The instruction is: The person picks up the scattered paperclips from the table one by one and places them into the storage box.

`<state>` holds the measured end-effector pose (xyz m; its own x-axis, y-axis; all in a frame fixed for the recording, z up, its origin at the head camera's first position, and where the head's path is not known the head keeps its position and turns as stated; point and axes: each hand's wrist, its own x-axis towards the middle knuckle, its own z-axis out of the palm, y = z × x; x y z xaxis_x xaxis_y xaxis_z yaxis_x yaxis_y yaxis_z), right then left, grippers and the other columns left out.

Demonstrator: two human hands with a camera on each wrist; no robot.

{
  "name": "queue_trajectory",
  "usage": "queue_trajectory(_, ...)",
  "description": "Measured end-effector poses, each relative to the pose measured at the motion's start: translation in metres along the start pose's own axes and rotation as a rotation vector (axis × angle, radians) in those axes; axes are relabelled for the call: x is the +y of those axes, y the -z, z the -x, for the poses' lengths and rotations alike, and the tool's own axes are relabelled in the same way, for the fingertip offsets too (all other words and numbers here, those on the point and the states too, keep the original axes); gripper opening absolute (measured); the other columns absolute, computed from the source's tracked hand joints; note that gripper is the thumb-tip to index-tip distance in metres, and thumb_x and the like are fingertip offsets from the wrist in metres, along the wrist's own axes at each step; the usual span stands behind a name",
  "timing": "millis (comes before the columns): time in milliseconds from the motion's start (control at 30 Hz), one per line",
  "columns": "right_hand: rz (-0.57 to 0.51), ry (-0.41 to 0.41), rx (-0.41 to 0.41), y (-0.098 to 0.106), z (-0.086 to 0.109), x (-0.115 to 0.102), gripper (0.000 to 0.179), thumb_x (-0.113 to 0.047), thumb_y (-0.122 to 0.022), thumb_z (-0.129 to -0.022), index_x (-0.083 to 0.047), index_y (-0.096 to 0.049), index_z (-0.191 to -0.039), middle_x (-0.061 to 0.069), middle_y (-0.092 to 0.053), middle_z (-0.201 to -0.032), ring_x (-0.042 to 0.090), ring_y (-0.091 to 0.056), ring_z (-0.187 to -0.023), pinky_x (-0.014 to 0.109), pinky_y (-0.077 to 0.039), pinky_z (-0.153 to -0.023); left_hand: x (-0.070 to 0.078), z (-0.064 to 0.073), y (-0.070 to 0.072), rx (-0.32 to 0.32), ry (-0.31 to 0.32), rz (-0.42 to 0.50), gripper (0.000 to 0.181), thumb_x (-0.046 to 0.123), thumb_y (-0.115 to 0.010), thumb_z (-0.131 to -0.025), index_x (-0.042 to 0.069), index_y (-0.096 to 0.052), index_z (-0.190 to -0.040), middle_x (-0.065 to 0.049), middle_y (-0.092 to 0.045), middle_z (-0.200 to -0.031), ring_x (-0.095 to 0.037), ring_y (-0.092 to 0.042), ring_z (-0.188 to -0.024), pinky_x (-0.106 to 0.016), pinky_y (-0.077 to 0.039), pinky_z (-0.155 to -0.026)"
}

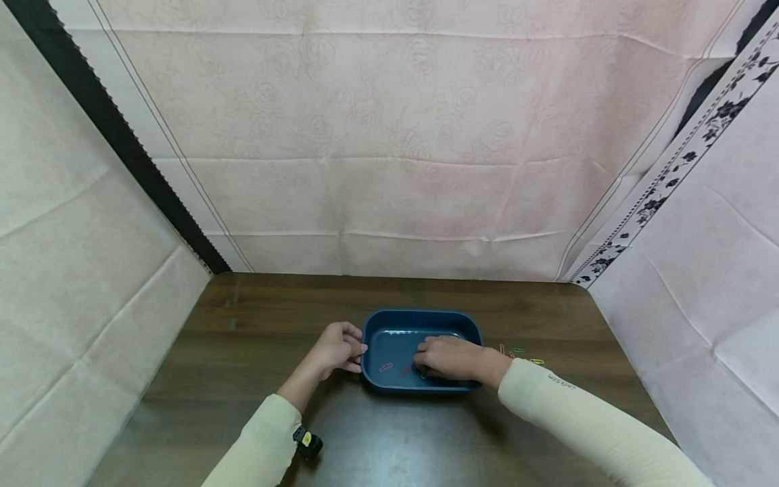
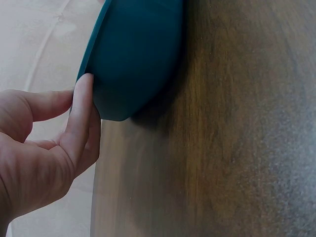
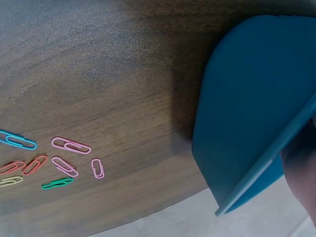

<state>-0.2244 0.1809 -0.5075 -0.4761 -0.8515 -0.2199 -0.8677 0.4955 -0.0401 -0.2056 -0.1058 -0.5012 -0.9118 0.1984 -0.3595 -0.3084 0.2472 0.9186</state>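
A dark blue rectangular tray (image 1: pixel 420 389) rests on the wooden table. At its left end, my left hand (image 1: pixel 342 348) pinches the rim between thumb and fingers, seen closely in the left wrist view at the tray's wall (image 2: pixel 133 59). My right hand (image 1: pixel 449 357) reaches over the right side into the tray, fingers bent down toward its floor. A pink paper clip (image 1: pixel 386 367) lies inside, and a reddish one (image 1: pixel 406 370) is close to the right fingertips. I cannot tell whether the right fingers hold a clip.
On the table right of the tray lie several loose paper clips: pink (image 3: pixel 71 145), blue (image 3: pixel 19 140), green (image 3: pixel 57 183), orange (image 3: pixel 34 164) and yellow (image 3: pixel 11 181). Pale patterned cloth (image 1: pixel 389 169) hangs behind the table's far edge and on both sides.
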Motion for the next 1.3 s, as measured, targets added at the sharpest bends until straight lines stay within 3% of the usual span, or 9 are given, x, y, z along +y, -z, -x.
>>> queue_trajectory(300,-0.08,-0.03,0.028,0.013,0.006,0.001,0.01,-0.026,-0.074,-0.097,-0.022,-0.068,-0.104,-0.008,-0.066,-0.099,0.004,-0.056,-0.088,0.017,-0.055,-0.081,0.001,0.001,-0.001,-0.001,-0.002,-0.007,0.029,-0.001,-0.065,-0.099,-0.008,-0.055,-0.125,-0.028,-0.067,-0.106,-0.023,-0.068,-0.073,-0.037,-0.066,-0.065)
queue_trajectory(500,-0.165,-0.07,0.053,0.018,0.015,0.001,0.015,-0.024,-0.074,-0.097,-0.019,-0.069,-0.11,-0.006,-0.066,-0.104,0.005,-0.058,-0.092,0.02,-0.058,-0.086,0.002,0.0,0.0,0.004,0.002,-0.01,0.031,-0.001,-0.066,-0.098,-0.009,-0.055,-0.125,-0.028,-0.067,-0.105,-0.023,-0.068,-0.073,-0.036,-0.066,-0.065)
queue_trajectory(967,-0.269,-0.124,0.238,0.019,0.048,0.003,0.026,-0.021,-0.074,-0.097,-0.015,-0.07,-0.122,-0.002,-0.069,-0.119,0.013,-0.064,-0.109,0.033,-0.061,-0.095,0.001,0.0,-0.001,0.004,-0.005,-0.013,0.029,-0.001,-0.066,-0.098,-0.007,-0.055,-0.125,-0.027,-0.068,-0.106,-0.023,-0.068,-0.073,-0.037,-0.066,-0.066)
queue_trajectory(1300,-0.375,-0.18,0.316,0.027,0.071,0.008,0.032,-0.021,-0.073,-0.097,-0.012,-0.069,-0.128,-0.001,-0.07,-0.127,0.017,-0.065,-0.119,0.039,-0.059,-0.101,0.0,0.0,-0.001,-0.001,-0.005,-0.013,0.029,-0.001,-0.066,-0.098,-0.007,-0.055,-0.125,-0.028,-0.067,-0.107,-0.022,-0.068,-0.072,-0.037,-0.066,-0.066)
